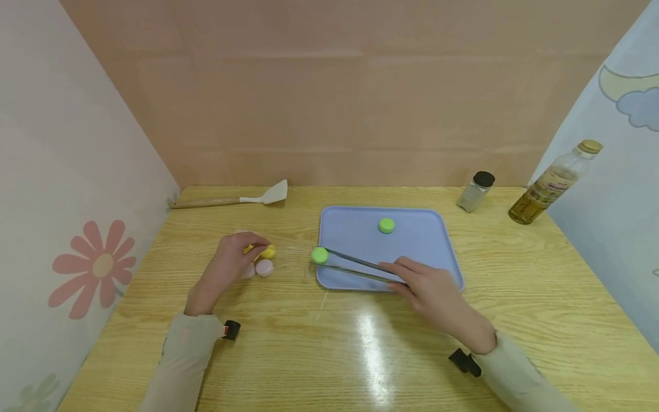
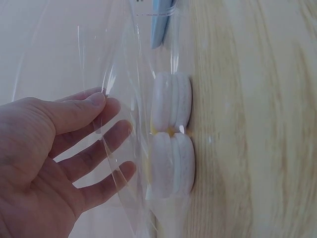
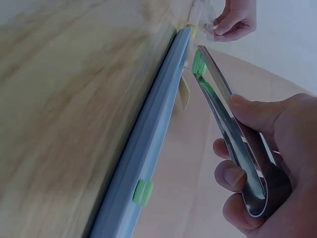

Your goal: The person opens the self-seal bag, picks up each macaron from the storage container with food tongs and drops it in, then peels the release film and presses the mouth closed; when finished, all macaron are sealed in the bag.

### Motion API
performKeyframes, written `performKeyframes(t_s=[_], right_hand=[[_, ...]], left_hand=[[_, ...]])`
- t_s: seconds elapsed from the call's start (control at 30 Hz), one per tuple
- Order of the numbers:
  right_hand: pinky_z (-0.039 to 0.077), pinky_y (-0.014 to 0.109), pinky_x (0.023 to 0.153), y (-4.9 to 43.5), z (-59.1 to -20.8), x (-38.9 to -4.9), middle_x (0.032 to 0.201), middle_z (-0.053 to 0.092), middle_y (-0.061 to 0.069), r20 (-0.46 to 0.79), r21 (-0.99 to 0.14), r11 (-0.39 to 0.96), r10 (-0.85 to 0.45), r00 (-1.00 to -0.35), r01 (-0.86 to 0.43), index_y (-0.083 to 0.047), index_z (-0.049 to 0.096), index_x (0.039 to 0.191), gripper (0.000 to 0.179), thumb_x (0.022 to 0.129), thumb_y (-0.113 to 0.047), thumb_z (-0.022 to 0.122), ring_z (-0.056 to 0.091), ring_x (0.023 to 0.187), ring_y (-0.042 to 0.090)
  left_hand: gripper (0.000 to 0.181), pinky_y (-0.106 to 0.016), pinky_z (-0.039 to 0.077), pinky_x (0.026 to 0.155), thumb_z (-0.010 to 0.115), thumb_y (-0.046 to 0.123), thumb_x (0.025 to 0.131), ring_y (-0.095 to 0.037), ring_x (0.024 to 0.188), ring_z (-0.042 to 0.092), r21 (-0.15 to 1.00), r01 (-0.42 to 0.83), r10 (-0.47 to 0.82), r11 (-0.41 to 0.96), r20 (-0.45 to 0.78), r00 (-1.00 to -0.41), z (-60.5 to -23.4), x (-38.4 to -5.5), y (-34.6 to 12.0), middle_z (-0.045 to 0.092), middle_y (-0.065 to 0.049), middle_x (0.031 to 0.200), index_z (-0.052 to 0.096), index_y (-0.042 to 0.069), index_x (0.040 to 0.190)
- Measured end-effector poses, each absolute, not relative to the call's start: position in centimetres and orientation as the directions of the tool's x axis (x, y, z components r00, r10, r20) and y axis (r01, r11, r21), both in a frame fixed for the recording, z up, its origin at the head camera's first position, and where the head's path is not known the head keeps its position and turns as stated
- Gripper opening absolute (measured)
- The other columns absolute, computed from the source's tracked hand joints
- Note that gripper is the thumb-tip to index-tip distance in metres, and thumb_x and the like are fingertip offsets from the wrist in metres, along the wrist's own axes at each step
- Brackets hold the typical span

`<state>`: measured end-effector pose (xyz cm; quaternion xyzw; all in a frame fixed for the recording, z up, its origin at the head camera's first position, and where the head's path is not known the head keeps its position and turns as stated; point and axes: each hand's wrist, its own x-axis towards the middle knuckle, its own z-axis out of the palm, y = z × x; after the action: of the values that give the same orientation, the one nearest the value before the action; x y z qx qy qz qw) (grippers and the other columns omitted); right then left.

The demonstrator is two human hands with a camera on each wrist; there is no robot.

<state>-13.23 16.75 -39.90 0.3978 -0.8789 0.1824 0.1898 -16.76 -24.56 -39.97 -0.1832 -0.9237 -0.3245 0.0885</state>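
My left hand (image 1: 226, 266) pinches the edge of a clear plastic bag (image 2: 115, 144) between thumb and forefinger; its other fingers are spread loosely. Inside that bag lie two pale pink macarons (image 2: 172, 163), with yellow macarons (image 1: 268, 252) behind them, partly hidden by the hand. My right hand (image 1: 437, 294) grips metal tongs (image 3: 225, 121). Between the tips of the tongs is a green macaron (image 1: 320, 255), held above the left edge of a blue tray (image 1: 427, 240), at the bag's mouth. A second green macaron (image 1: 386, 225) sits on the tray near its far side.
A white spatula (image 1: 274, 193) with a wooden handle lies at the back left. At the back right stand a small black-lidded jar (image 1: 472, 194) and an oil bottle (image 1: 546, 186). Walls border the wooden table (image 1: 288, 355) at the back and both sides.
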Motion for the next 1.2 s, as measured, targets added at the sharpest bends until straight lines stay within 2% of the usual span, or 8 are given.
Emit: performKeyframes(t_s=[0.23,0.67,0.83,1.2], right_hand=[[0.042,0.021,0.050,14.6,-40.2,-14.4,0.099,0.066,-0.003,0.453,-0.129,0.600,-0.673,-0.585,-0.790,-0.014,0.070,0.124,0.039,0.087,-0.018,0.081,0.048,0.064,0.004],[0.033,0.020,0.045,11.1,-40.3,-16.7,0.090,0.055,-0.010,0.374,-0.168,0.590,-0.703,-0.605,-0.790,-0.018,0.070,0.127,0.032,0.096,-0.021,0.073,0.041,0.061,0.002],[0.035,0.020,0.047,10.4,-40.4,-17.1,0.093,0.056,-0.010,0.368,-0.181,0.596,-0.696,-0.616,-0.782,-0.018,0.070,0.127,0.031,0.096,-0.021,0.073,0.044,0.063,0.002],[0.036,0.020,0.046,9.5,-41.0,-17.8,0.092,0.060,-0.006,0.416,-0.167,0.574,-0.696,-0.585,-0.802,-0.015,0.072,0.124,0.032,0.092,-0.018,0.077,0.045,0.063,0.004]], left_hand=[[0.013,-0.048,0.056,0.084,0.070,0.000,0.094,-0.030,0.101,0.068,0.586,0.377,0.275,0.717,0.260,-0.926,-40.0,-16.8,-24.6,0.074,-0.011,0.108,0.076,-0.001,0.106],[0.014,-0.046,0.056,0.083,0.068,0.001,0.096,-0.029,0.101,0.068,0.601,0.360,0.267,0.713,0.242,-0.933,-39.9,-16.7,-24.8,0.073,-0.011,0.110,0.076,-0.001,0.108],[0.015,-0.046,0.056,0.083,0.068,0.001,0.096,-0.028,0.102,0.068,0.616,0.353,0.263,0.704,0.236,-0.936,-39.8,-16.8,-24.8,0.073,-0.011,0.110,0.076,-0.001,0.109],[0.015,-0.047,0.056,0.085,0.068,0.002,0.096,-0.029,0.102,0.067,0.619,0.346,0.257,0.705,0.233,-0.938,-39.9,-16.8,-24.8,0.073,-0.010,0.110,0.076,0.000,0.108]])
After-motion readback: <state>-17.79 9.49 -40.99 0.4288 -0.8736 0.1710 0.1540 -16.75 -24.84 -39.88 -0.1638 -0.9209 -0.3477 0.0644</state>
